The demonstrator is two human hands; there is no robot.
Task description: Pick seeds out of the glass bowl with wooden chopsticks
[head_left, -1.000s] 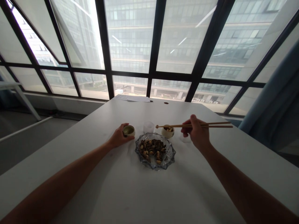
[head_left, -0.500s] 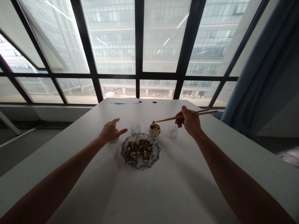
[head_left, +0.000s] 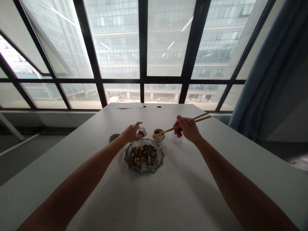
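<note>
Left hand (head_left: 131, 133) has slid right off the green cup (head_left: 114, 138), open fingers touching the clear cup (head_left: 141, 131); right hand (head_left: 187, 128) grips chopsticks (head_left: 190, 122), tips left in the nut cup (head_left: 159, 134).

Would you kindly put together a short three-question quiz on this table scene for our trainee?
1. True or false: the right hand holds the chopsticks.
2. Which vessel do the chopstick tips reach?
A. the glass dish of mixed nuts and seeds
B. the small ceramic cup holding nuts
C. the empty clear cup
3. Fill in: the left hand is at the small clear cup that holds dark ____.

Key: 1 true; 2 B; 3 seeds.
</note>
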